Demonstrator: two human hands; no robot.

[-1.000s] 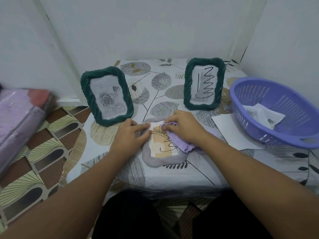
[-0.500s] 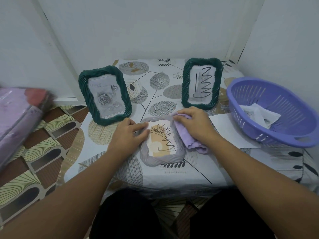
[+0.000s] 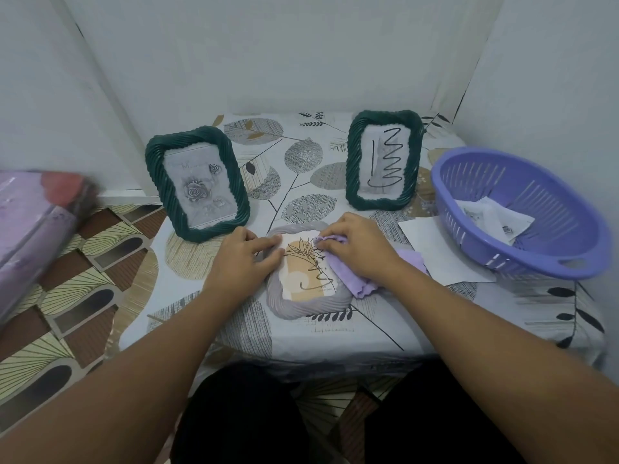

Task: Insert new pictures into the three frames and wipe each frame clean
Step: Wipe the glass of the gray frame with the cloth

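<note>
**Three frames and my wiping cloth**

The grey ropey picture frame lies flat near me with a plant picture inside. My soft purple cloth sits on its right side. Two dark green ropey frames stand behind it.

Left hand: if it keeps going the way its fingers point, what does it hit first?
The left hand rests on the grey frame's left edge, fingers pointing right across the picture. Going straight on, it would probably meet the purple cloth under the right hand first; depth is hard to judge.
</note>
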